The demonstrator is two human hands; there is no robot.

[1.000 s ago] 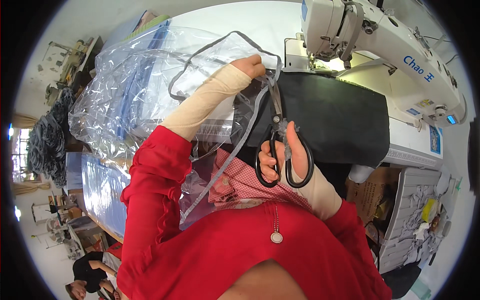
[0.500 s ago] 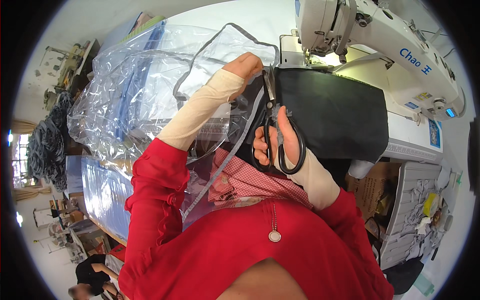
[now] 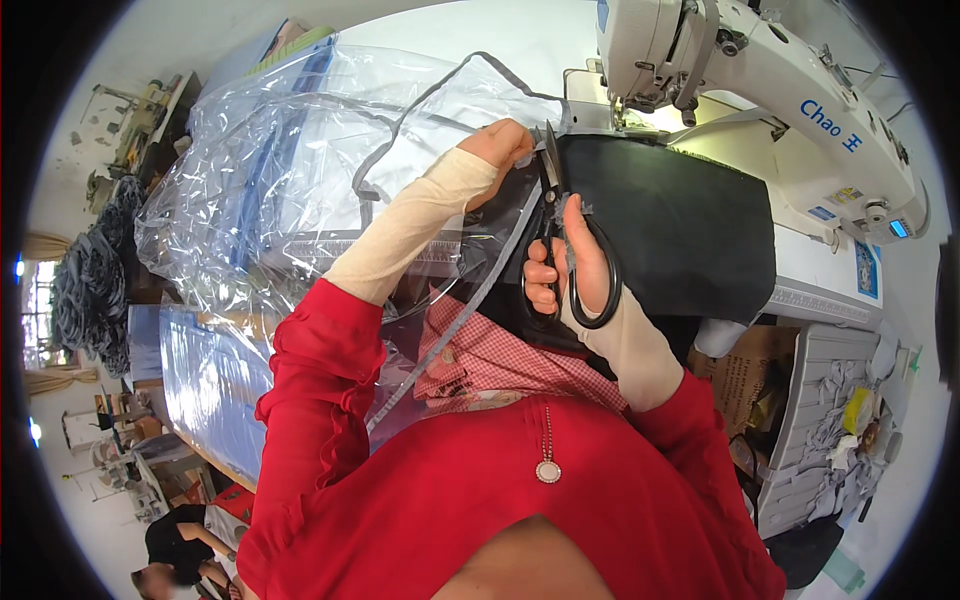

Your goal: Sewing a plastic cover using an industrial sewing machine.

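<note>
Fingers of right hand (image 3: pixel 575 262) gripping black scissors (image 3: pixel 560 235), left hand (image 3: pixel 508 145) pinching clear plastic sheet (image 3: pixel 300 160)

From my remote seat, the scissors' (image 3: pixel 566 250) blade tips vanish behind the left hand (image 3: pixel 503 147) and clear plastic sheet (image 3: pixel 300 170), the sewing machine's (image 3: pixel 760 90) needle is too small to see, and the picture's edge crops its top.

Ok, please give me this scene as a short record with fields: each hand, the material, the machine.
left hand: pinches the grey-trimmed edge of the clear plastic sheet
right hand: grips the black-handled scissors, blades pointing up toward the left hand's fingertips
black fabric: lies on the table under the machine's arm
white sewing machine: stands behind the hands, to the right
</note>
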